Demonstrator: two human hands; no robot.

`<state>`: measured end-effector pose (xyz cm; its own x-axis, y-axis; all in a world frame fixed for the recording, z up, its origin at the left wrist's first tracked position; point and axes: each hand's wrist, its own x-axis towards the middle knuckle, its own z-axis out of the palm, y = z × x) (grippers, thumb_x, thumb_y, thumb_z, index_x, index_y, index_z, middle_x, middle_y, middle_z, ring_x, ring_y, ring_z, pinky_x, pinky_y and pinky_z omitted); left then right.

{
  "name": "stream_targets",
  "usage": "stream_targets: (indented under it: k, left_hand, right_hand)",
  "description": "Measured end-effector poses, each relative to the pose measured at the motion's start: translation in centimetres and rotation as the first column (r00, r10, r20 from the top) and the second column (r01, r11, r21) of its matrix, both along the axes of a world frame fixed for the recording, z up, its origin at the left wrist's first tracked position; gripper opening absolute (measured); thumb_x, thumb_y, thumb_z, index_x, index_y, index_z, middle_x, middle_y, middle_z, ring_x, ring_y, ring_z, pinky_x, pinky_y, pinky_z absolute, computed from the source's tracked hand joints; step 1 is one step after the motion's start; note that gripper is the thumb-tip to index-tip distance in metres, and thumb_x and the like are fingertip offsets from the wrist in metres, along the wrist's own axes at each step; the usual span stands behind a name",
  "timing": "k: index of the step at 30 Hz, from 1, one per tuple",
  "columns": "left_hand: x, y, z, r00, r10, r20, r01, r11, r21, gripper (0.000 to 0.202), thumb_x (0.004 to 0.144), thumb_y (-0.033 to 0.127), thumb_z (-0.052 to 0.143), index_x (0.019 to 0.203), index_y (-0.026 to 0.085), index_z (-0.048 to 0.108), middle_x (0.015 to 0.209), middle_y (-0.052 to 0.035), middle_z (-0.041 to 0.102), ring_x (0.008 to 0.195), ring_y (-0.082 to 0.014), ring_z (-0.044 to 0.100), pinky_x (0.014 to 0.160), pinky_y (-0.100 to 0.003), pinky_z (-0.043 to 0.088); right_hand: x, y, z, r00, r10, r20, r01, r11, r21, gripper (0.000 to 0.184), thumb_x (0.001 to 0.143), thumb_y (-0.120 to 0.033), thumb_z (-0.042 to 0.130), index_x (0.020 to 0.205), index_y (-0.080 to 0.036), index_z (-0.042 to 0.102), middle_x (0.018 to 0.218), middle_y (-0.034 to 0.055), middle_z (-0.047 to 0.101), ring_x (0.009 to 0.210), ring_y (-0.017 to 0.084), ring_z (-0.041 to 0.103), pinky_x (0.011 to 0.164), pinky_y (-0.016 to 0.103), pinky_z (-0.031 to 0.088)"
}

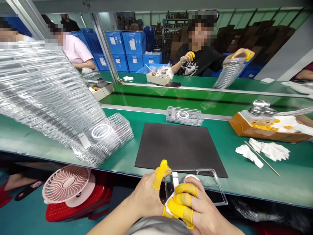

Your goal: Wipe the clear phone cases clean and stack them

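My left hand [148, 194] grips the left end of a clear phone case [209, 179] in front of the table's near edge. The case has a white ring and a small white strip on it. My right hand [199, 205], fingers bent together, presses a white cloth [168, 206] against the case's lower left part. Yellow finger cots cover several fingertips on both hands. The cloth is mostly hidden under the right fingers. Beyond the hands lies a black mat [174, 143].
Tall stacks of clear cases [49, 94] lean at the left. A smaller stack [184, 116] lies behind the mat. To the right are a brown box [264, 130], white cloths [269, 150] and a wooden stick [262, 159]. A pink fan [68, 182] sits below left. Co-workers sit opposite.
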<state>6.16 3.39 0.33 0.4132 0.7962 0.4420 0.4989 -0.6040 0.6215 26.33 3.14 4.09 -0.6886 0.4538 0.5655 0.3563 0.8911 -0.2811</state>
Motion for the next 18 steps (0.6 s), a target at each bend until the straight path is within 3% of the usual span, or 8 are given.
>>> stream_targets:
  k: [3,6,11,18]
  left_hand:
    - [-0.1,0.2,0.2,0.999,-0.015,-0.037,0.016,1.000,0.022,0.099,0.056,0.051,0.086,0.135,0.023,0.033,0.107,-0.0091,0.068,0.096,-0.0288,0.072,0.083,-0.038,0.060]
    - [-0.1,0.4,0.5,0.998,-0.038,-0.042,0.038,0.999,0.009,0.098,0.058,0.049,0.085,0.137,0.025,0.031,0.107,-0.0077,0.068,0.097,-0.0287,0.071,0.083,-0.038,0.060]
    - [0.0,0.6,1.1,0.999,-0.031,0.021,0.033,0.997,-0.072,0.118,0.056,0.047,0.087,0.148,0.025,0.016,0.111,-0.0088,0.068,0.097,-0.0280,0.072,0.084,-0.039,0.059]
    - [0.0,0.4,1.0,1.000,-0.023,0.001,0.023,0.989,-0.146,0.127,0.053,0.044,0.090,0.151,0.028,0.011,0.117,-0.0078,0.067,0.098,-0.0269,0.071,0.088,-0.040,0.058]
  right_hand:
    - [0.7,-0.1,0.0,1.000,-0.007,0.011,0.007,0.999,0.052,0.028,0.101,-0.022,0.040,0.104,-0.024,0.068,0.086,-0.0038,0.073,0.091,0.011,0.063,0.110,0.033,0.027]
    - [2.0,-0.5,-0.5,0.999,-0.030,0.038,0.026,0.994,0.107,0.027,0.100,-0.021,0.042,0.102,-0.023,0.069,0.089,-0.0026,0.074,0.093,0.011,0.064,0.109,0.035,0.030]
    - [5.5,-1.5,-2.6,0.991,-0.105,0.079,0.088,0.978,0.191,0.023,0.097,-0.017,0.048,0.107,-0.021,0.069,0.092,0.0013,0.074,0.101,0.016,0.064,0.110,0.040,0.031]
    - [11.7,-3.1,-5.3,0.942,-0.332,0.047,0.315,0.923,0.223,0.025,0.091,-0.016,0.055,0.106,-0.032,0.068,0.087,-0.0023,0.072,0.088,0.017,0.067,0.102,0.039,0.041]
